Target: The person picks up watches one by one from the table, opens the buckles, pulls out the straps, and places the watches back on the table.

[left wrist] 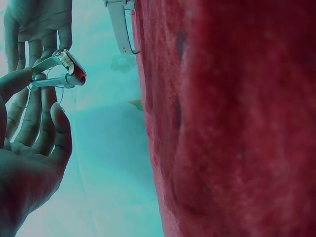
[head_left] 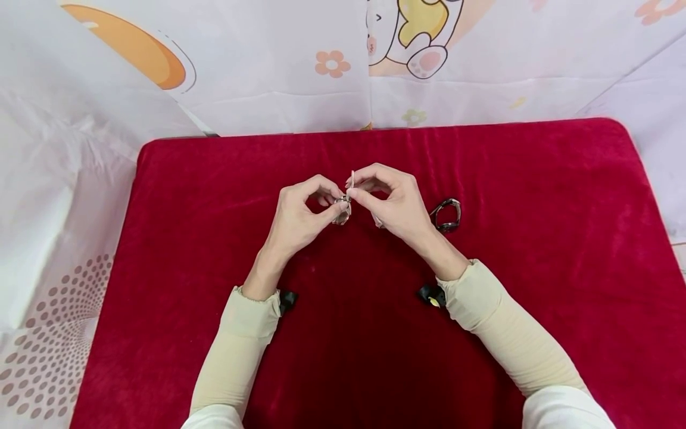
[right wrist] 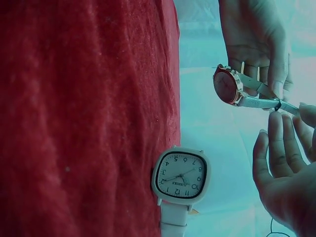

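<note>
Both hands work above the middle of the red tabletop (head_left: 214, 196). Left hand (head_left: 300, 217) pinches the watch (head_left: 343, 210) at its case; right hand (head_left: 393, 202) pinches the strap (head_left: 352, 179) near the buckle end. I judge the strap not yet fastened: its end stands free and upright. A second watch (head_left: 447, 215) lies just right of my right hand. Tabletop edges are well apart from the hands, with open red surface on every side.
</note>
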Motion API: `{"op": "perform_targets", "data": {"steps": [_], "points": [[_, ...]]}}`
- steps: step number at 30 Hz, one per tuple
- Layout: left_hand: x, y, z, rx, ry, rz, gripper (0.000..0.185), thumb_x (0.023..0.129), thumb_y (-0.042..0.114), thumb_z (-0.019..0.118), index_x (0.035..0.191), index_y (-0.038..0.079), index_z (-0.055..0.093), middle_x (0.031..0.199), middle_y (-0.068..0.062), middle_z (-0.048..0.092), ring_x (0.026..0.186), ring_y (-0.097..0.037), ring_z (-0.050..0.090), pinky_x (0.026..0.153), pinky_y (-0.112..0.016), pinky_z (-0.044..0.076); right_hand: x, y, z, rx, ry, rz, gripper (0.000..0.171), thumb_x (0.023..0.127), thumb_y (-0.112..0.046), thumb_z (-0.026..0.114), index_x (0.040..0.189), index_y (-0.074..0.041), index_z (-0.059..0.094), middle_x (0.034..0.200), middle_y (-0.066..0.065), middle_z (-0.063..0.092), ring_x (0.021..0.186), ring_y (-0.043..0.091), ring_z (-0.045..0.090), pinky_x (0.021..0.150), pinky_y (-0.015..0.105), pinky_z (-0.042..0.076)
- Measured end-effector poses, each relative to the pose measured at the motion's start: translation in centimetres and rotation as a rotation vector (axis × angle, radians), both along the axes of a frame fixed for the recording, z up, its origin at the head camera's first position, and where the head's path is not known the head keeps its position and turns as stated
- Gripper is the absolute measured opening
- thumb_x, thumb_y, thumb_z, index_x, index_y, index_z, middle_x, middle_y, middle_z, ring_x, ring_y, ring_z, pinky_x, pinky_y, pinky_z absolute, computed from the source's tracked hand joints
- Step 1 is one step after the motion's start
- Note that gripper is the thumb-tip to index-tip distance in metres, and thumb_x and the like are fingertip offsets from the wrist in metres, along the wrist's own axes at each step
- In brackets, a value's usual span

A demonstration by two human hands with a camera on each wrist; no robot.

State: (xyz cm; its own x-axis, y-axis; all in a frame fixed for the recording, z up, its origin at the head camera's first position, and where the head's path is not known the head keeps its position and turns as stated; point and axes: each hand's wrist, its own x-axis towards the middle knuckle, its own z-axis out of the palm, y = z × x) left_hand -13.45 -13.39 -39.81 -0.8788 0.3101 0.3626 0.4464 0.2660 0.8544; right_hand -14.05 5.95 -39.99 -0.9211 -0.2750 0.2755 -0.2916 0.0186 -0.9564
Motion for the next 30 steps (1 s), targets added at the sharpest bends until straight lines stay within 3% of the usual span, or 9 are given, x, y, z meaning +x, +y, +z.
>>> {"op": "perform_targets", "data": {"steps": [5,9,12,18,23,25,30], "points": [[0.0,0.0,0.1,-0.001,0.008,0.003,0.013,0.080,-0.012,0.075,0.088,-0.005,0.067,0.083,-0.015,0.070,0.072,-0.020,0.064,0.067,-0.047,0.054,0.0,-0.1,0.0,-0.018,0.009,0.009,0.007,0.090,0.004,0.068,0.097,0.005,0.068,0.091,0.010,0.068,0.052,0.026,0.049,0.036,0.025,0.037],[0.0,0.0,0.2,0.002,0.007,0.003,0.012,0.080,-0.012,0.074,0.086,-0.006,0.066,0.083,-0.016,0.069,0.071,-0.020,0.063,0.067,-0.050,0.054,0.0,-0.1,-0.1,-0.006,0.025,0.000,0.005,0.090,0.003,0.068,0.095,0.005,0.069,0.092,0.011,0.068,0.061,0.022,0.058,0.038,0.024,0.037],[0.0,0.0,0.2,0.002,0.004,0.003,0.012,0.080,-0.013,0.074,0.085,-0.006,0.066,0.082,-0.015,0.069,0.071,-0.020,0.063,0.068,-0.047,0.055,0.0,-0.1,-0.1,0.009,0.033,-0.008,0.005,0.090,0.003,0.069,0.095,0.004,0.069,0.092,0.010,0.068,0.070,0.021,0.062,0.039,0.024,0.037],[0.0,-0.1,0.2,0.001,-0.001,0.012,0.012,0.080,-0.013,0.074,0.085,-0.006,0.065,0.082,-0.015,0.069,0.071,-0.020,0.064,0.067,-0.038,0.055,0.1,-0.1,-0.1,0.013,-0.002,-0.003,0.005,0.091,0.001,0.069,0.096,0.002,0.069,0.092,0.008,0.068,0.062,0.022,0.057,0.038,0.025,0.038],[0.0,-0.2,0.1,0.016,-0.010,0.012,0.012,0.080,-0.013,0.073,0.087,-0.007,0.065,0.083,-0.016,0.069,0.071,-0.023,0.066,0.067,-0.033,0.056,0.2,0.0,-0.2,0.019,0.003,-0.003,0.005,0.091,0.001,0.068,0.096,0.003,0.069,0.092,0.010,0.068,0.064,0.022,0.059,0.037,0.025,0.038],[-0.1,-0.2,0.1,0.027,-0.025,0.016,0.013,0.080,-0.013,0.073,0.088,-0.007,0.065,0.084,-0.016,0.070,0.072,-0.024,0.067,0.068,-0.033,0.057,0.2,0.0,-0.2,0.021,0.020,-0.005,0.005,0.091,0.002,0.069,0.096,0.004,0.069,0.092,0.010,0.069,0.071,0.023,0.063,0.047,0.027,0.046],[-1.0,-1.0,-1.8,0.062,-0.050,0.029,0.016,0.084,0.001,0.077,0.097,0.003,0.068,0.090,-0.005,0.072,0.079,-0.017,0.070,0.066,-0.030,0.058,0.2,0.0,-0.2,0.030,0.036,-0.020,0.005,0.090,0.004,0.069,0.094,0.005,0.069,0.091,0.012,0.069,0.081,0.023,0.067,0.076,0.039,0.055]]}}
